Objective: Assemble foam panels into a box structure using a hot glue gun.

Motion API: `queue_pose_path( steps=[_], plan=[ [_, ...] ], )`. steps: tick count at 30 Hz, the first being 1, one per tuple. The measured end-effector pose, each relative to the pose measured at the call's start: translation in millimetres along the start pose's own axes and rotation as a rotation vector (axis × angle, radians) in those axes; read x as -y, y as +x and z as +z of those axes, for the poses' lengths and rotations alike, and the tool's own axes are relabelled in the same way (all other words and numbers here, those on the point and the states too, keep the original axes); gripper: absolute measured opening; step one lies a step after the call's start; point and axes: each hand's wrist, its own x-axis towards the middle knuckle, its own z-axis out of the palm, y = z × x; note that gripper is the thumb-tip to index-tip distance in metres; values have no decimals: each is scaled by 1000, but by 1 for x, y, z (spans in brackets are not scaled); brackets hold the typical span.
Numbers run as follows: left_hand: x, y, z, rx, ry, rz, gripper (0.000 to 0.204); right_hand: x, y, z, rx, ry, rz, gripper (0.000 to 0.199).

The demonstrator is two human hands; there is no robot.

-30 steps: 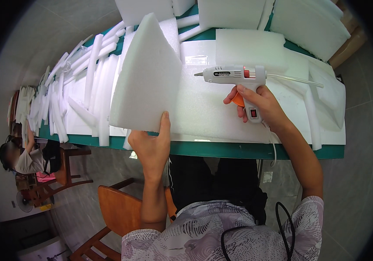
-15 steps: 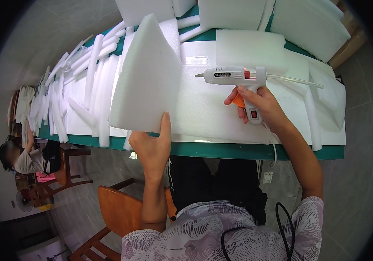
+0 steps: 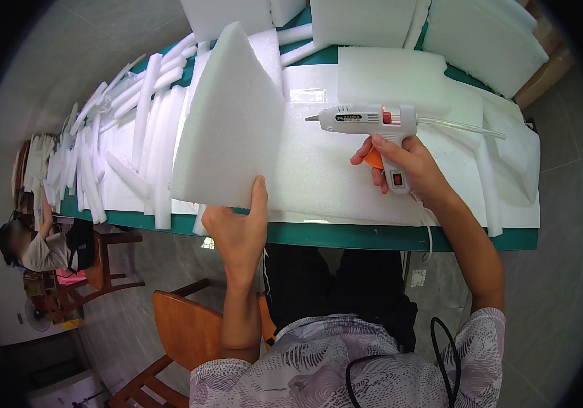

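Over at eleven o'clock, the left hand (image 3: pixel 237 231) holds a white foam slab (image 3: pixel 230 129) upright, and at one the right hand (image 3: pixel 407 160) grips a white pistol-shaped glue gun (image 3: pixel 356 117), seemingly positioning, steady aim needed next.

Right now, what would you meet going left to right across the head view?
Light-shirted person, broad white foam sheet in the left hand, white plastic pistol-shaped glue gun in the right hand, brown cardboard-looking surface.
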Motion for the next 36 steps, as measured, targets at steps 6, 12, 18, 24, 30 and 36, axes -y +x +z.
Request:
queue_pose_path(
  steps=[6, 12, 18, 24, 30, 36],
  plan=[
    [-1, 0, 1, -1, -10, -1, 19, 0, 0, 0, -6, -9, -1, 63],
    [0, 0, -1, 6, 3, 1, 19, 0, 0, -1, 3, 24, 0, 63],
    [2, 0, 0, 9, 4, 10, 20, 3, -1, 0, -5, 8, 7, 61],
    [2, -1, 0, 9, 1, 6, 21, 1, -1, 0, -3, 7, -5, 61],
    [2, -1, 1, 3, -12, 5, 21, 1, -1, -1, 0, 21, -13, 60],
    [0, -1, 0, 13, -11, 6, 20, 3, -1, 1, -7, 31, -15, 59]
  ],
)
